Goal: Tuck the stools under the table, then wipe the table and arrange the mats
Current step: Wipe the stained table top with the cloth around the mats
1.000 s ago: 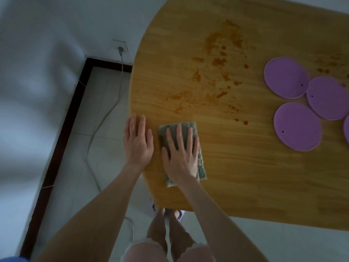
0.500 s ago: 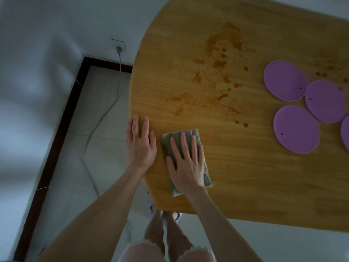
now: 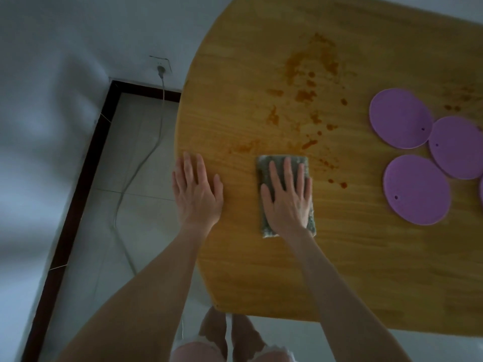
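Grey cloth (image 3: 285,194) flat on wood surface (image 3: 366,257), just short of stains (image 3: 308,95) | right hand (image 3: 287,199) spread, pressing it | left hand (image 3: 197,194) spread, bracing at edge | cloth looks soft, light: best pressed under palm, not pinched | mats (image 3: 415,189) right, unarranged

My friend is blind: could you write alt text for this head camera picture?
A right hand presses a grey-green cloth flat on a wooden table, just below orange-brown stains. The left hand rests flat at the table's edge; purple round mats lie to the right.
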